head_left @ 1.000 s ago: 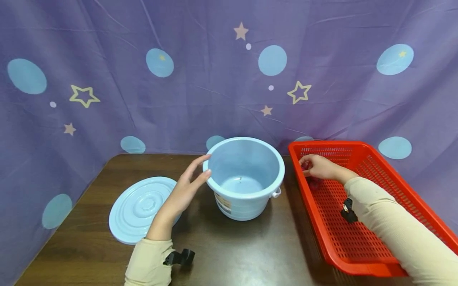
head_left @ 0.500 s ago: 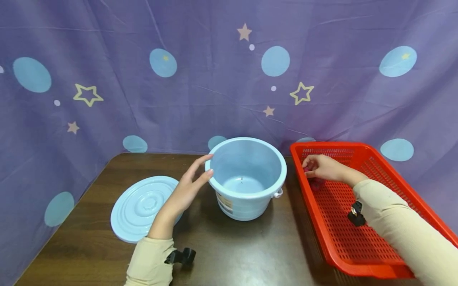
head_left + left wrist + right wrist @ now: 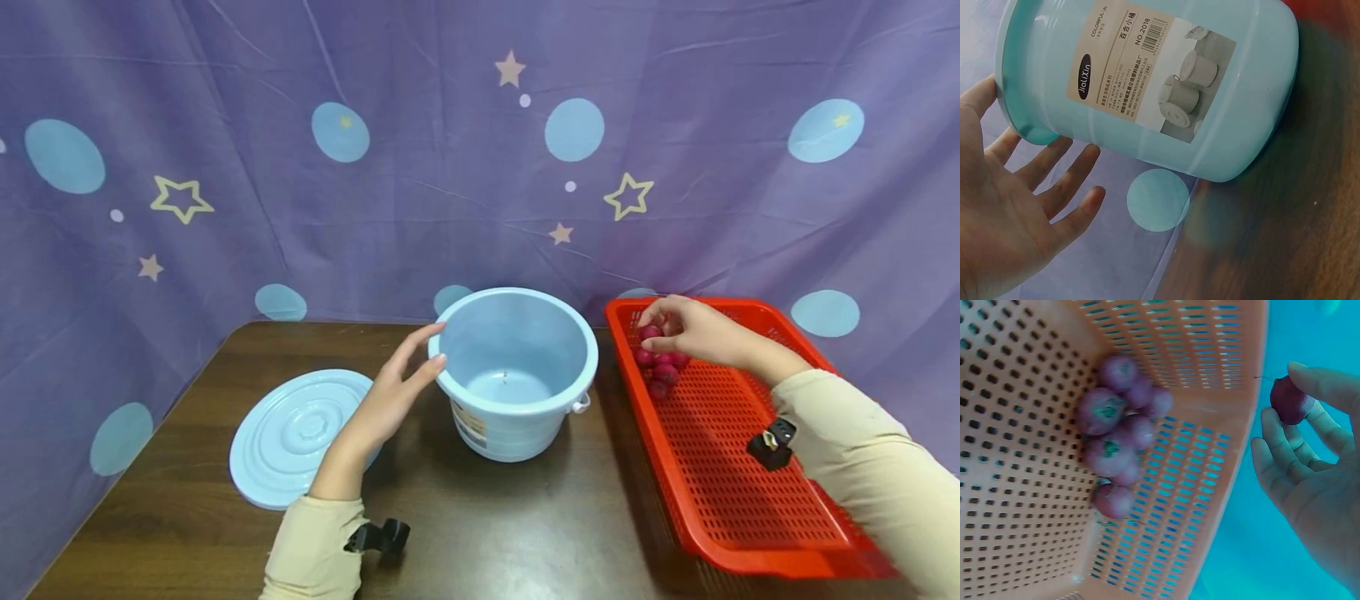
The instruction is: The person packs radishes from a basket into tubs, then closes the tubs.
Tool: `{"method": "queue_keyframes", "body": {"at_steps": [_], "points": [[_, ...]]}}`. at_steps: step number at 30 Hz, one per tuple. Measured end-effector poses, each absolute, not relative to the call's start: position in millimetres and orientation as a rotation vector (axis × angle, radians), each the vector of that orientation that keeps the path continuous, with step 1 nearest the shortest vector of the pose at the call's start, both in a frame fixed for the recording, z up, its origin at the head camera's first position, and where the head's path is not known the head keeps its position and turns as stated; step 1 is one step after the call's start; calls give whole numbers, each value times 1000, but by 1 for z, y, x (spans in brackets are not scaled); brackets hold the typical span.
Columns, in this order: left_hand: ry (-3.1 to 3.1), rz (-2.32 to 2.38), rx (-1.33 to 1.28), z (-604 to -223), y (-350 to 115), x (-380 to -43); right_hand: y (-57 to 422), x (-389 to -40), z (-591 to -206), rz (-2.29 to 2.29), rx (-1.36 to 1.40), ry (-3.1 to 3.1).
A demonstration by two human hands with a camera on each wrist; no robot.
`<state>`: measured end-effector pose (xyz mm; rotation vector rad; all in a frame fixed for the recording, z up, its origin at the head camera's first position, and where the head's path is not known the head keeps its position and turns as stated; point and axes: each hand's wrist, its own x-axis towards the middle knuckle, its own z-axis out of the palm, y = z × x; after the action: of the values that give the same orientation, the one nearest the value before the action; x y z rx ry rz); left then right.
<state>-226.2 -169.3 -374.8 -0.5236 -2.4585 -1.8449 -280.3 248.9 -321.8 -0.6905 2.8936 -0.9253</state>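
Observation:
In the head view, my left hand (image 3: 386, 402) touches the left rim of a light blue plastic bucket (image 3: 516, 432) with relaxed, spread fingers. From the left wrist view, the fingertips (image 3: 1088, 153) lie along the rim and the labelled side of the bucket. A single small red radish (image 3: 1290, 401) with a thin root is pinched between the thumb and fingers of my right hand (image 3: 701, 332). That hand is above the far left corner of a red perforated basket (image 3: 738, 475). Below it, several more radishes (image 3: 1109, 453) lie clustered against the basket wall.
A round light blue lid (image 3: 277, 450) lies on the wooden table (image 3: 480, 533), left of the bucket and partly behind my left forearm. Behind the table hangs a purple curtain (image 3: 420, 233). The basket's tall rim stands right of the bucket.
My right hand has lifted up and slightly right from the basket's corner, with a radish now visible in its fingers. More of the radish pile shows below. The left hand stays at the rim.

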Motion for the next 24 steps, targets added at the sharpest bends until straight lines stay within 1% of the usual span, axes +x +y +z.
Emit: {"method": "queue_keyframes", "body": {"at_steps": [6,12,24], "points": [[-2486,-1840,-517,-375,-169,-226,246,-270,-303,-902,-675,2950],[-2479,-1834,-512,-375,-169,-226,237,-262,-292,-918,-737,2926],[-2491,-1827,-516,-376,-170,-227,193,-250,-281,-1036,-912,2811]]}}
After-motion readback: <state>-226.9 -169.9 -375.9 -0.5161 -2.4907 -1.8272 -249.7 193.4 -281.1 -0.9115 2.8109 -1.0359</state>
